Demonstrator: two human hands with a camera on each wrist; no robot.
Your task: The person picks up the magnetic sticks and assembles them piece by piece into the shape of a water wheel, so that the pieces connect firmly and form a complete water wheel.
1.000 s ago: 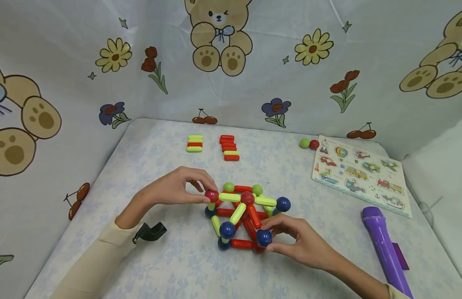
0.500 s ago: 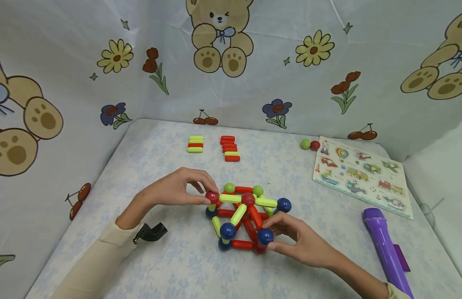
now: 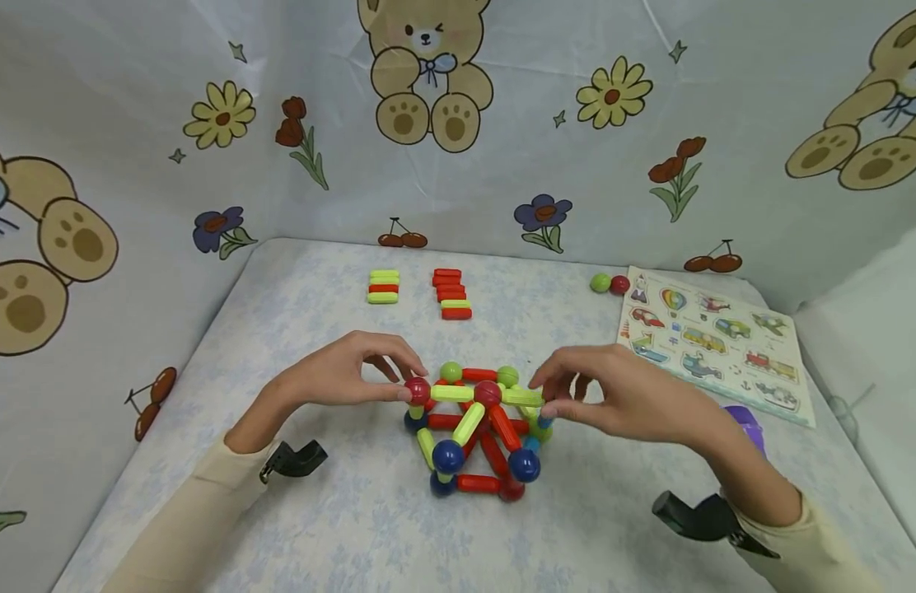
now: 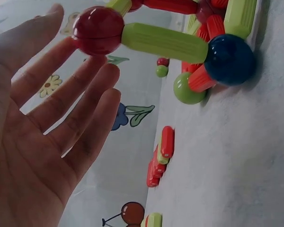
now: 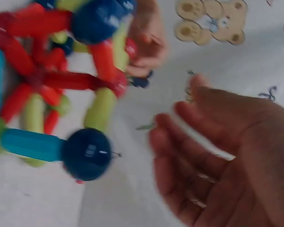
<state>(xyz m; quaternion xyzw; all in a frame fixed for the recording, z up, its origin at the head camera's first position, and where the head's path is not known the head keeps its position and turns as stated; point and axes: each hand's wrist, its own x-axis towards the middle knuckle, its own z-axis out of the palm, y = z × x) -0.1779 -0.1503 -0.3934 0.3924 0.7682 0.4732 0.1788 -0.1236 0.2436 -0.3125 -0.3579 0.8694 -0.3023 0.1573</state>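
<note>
My left hand [image 3: 362, 371] is at a red ball [image 3: 417, 391] on the left corner of a structure of coloured rods and balls. In the left wrist view its fingers are extended, the fingertips right at the red ball [image 4: 98, 30], and the thumb stands a little apart. My right hand [image 3: 614, 387] is at the structure's right end, near a blue ball [image 5: 86, 154] that the head view hides. The right wrist view shows its fingers loosely bent, with a gap to that ball. A central red ball [image 3: 488, 394] joins the upper rods; two blue balls, including one blue ball [image 3: 524, 465], hang in front.
Loose yellow-green and red rods [image 3: 383, 287] lie in two groups at the back, one of them a row of rods [image 3: 450, 293]. A green ball [image 3: 600, 283] and red ball [image 3: 619, 285] sit beside a picture board [image 3: 713, 338]. A purple microphone [image 3: 747, 424] is partly behind my right arm.
My right hand has let go of the front blue ball and moved up and back to the structure's right end. The left hand has stayed at the red ball.
</note>
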